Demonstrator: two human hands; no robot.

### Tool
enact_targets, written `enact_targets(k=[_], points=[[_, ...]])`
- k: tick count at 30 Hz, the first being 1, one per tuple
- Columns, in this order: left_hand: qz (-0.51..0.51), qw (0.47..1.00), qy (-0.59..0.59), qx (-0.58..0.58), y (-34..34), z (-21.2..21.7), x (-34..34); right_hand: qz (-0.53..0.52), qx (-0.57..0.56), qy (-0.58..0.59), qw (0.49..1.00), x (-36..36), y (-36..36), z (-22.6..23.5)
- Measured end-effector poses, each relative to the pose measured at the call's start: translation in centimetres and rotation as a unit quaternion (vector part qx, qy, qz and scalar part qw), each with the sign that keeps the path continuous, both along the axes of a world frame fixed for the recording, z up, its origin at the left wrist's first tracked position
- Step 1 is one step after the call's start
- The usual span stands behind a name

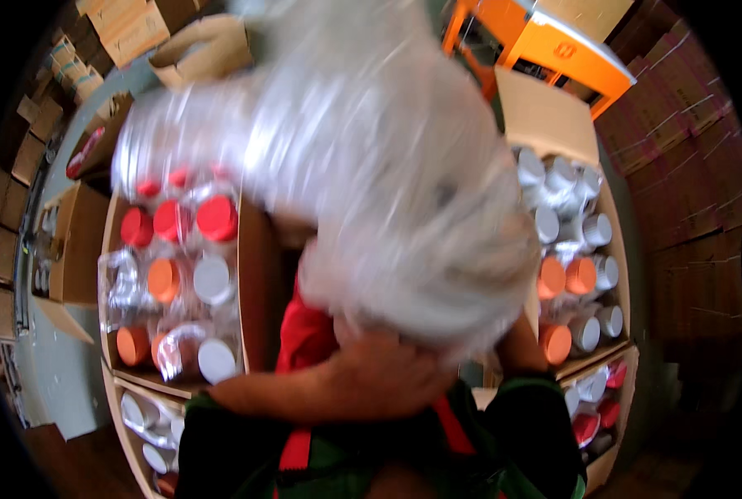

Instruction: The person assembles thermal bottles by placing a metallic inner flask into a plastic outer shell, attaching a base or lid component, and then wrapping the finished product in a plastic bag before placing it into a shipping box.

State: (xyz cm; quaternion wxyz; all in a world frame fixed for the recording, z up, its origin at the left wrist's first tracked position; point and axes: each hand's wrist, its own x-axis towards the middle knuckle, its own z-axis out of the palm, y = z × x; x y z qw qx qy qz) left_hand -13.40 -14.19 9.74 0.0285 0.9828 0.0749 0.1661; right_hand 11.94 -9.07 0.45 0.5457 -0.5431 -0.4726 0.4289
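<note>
A large bundle of crumpled clear plastic wrap (404,183), smeared by motion, fills the middle of the view. My left hand (391,370) is closed on its lower end, in front of my body. My right forearm (520,345) reaches up behind the bundle's right side, and the hand there is hidden. At the bundle's upper left, a clear round shape (184,133) like a plastic jar lies over the left carton (256,291). That carton holds clear jars with red lids (217,218), orange lids (164,280) and white lids (213,279).
On the right, an open carton (545,112) holds jars with white and orange lids. Lower cartons of jars stand at both sides, near me. An orange-framed table (562,50) is at the far right. Stacked cartons (678,191) line the right, with more boxes at left.
</note>
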Motion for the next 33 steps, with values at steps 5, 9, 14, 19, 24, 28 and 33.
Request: enact_targets(k=[5,9,14,19,24,28,33], points=[[-0.063,0.906,0.221,-0.355,1.6,-7.5,-1.8,0.023,0.028,0.000,0.999,-2.0,3.8,0.4],[0.008,0.686,0.034,-0.726,2.3,-16.4,-11.1,-0.030,0.086,0.039,0.995,-1.1,6.1,3.0],[0.124,0.509,-0.338,-0.782,3.5,-14.1,-12.8,-0.034,0.193,0.155,0.968,-0.4,0.3,2.8],[0.234,0.735,-0.312,-0.554,4.0,-14.4,-5.8,0.194,-0.017,-0.041,0.980,-5.0,-7.9,-9.4],[0.132,0.432,-0.465,-0.761,9.4,-14.7,-4.9,0.123,-0.130,0.075,0.981,-8.2,-1.6,-1.0],[0.108,0.274,-0.468,-0.833,11.6,-11.3,-3.7,0.077,-0.145,0.261,0.951,-8.2,0.1,1.3],[0.213,0.868,-0.360,-0.267,9.8,-13.2,-3.2,0.164,-0.087,0.049,0.981,-7.2,-1.4,-2.1]])
